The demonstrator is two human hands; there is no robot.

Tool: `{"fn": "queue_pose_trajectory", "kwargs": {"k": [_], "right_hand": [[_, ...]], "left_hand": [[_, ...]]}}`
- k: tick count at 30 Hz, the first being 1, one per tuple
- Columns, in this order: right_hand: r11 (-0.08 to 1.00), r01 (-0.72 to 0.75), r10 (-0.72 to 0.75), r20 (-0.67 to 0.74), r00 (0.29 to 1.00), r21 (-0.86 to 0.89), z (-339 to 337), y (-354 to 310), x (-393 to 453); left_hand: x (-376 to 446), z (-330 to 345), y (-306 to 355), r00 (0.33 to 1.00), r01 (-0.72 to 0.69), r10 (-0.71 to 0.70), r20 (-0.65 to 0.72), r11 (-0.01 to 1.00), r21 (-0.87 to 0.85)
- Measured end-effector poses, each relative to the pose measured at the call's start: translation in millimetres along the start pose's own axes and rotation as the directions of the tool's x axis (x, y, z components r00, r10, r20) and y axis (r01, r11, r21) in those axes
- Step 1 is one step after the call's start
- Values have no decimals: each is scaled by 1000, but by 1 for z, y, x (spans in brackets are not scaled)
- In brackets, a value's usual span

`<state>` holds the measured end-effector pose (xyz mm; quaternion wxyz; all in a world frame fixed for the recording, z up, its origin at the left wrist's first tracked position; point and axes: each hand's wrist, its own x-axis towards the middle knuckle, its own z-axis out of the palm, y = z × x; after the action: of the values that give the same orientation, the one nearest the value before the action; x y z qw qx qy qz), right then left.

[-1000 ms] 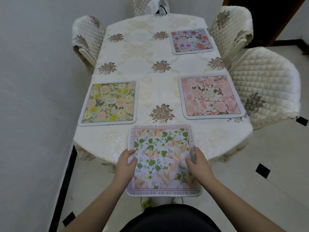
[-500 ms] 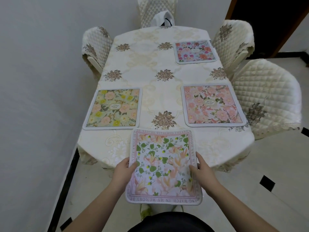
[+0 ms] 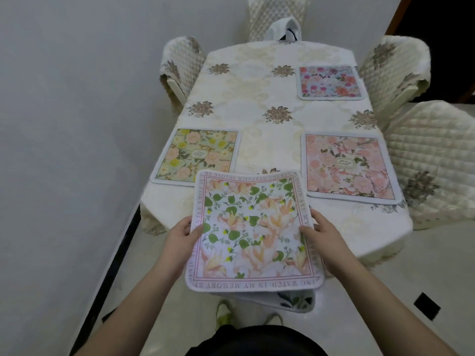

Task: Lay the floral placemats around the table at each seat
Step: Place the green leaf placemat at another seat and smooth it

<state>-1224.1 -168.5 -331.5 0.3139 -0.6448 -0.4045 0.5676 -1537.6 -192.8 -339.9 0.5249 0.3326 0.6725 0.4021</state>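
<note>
Both hands pinched the square white fabric placemat with green leaves and peach flowers (image 3: pixel 253 233) by its side edges, left hand (image 3: pixel 180 238) and right hand (image 3: pixel 325 236) level; it hung flat, just short of the cream-clothed table (image 3: pixel 270 140), near seat straight ahead; another mat seemed tucked underneath.

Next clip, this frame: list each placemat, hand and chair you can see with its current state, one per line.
green-leaf placemat: held over the table's near edge, sagging, another mat under it
second mat: beneath, mostly hidden
yellow placemat: flat on table
pink placemat: flat on table
blue-pink placemat: flat on table
left hand: grips mat's left edge
right hand: grips right edge
chairs: covered, empty
</note>
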Motion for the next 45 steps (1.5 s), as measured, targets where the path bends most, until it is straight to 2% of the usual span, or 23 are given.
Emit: {"fn": "queue_pose_trajectory", "kwargs": {"k": [4,8,12,17,21,25,28,37,45], "right_hand": [[998,36,-32,85,996,-47,24,-11,-1],[975,126,-101,146,984,-181,64,-20,-10],[942,180,-123,209,970,-282,112,-29,-19],[920,214,-128,263,956,-330,190,-38,-31],[904,221,-109,303,947,-366,269,-38,-50],[855,294,-138,360,923,-428,347,-35,-70],[847,351,-177,410,895,-400,392,-41,-81],[936,226,-86,447,890,-271,453,-67,-79],[969,122,-19,430,903,-215,475,-90,-22]], "left_hand": [[-17,-22,-10,996,29,-36,-87,996,-80],[-40,-60,-18,992,56,-70,-102,990,-132],[-57,-108,-28,980,50,-81,-179,984,-173],[-71,-177,-51,957,62,-130,-258,965,-255],[-91,-245,-72,928,53,-135,-348,970,-235],[-111,-316,-88,888,43,-144,-437,972,-232],[-121,-360,-95,870,48,-157,-467,971,-236],[-118,-425,-103,823,51,-188,-536,964,-260],[-52,-440,-77,835,86,-210,-508,963,-257]]}}
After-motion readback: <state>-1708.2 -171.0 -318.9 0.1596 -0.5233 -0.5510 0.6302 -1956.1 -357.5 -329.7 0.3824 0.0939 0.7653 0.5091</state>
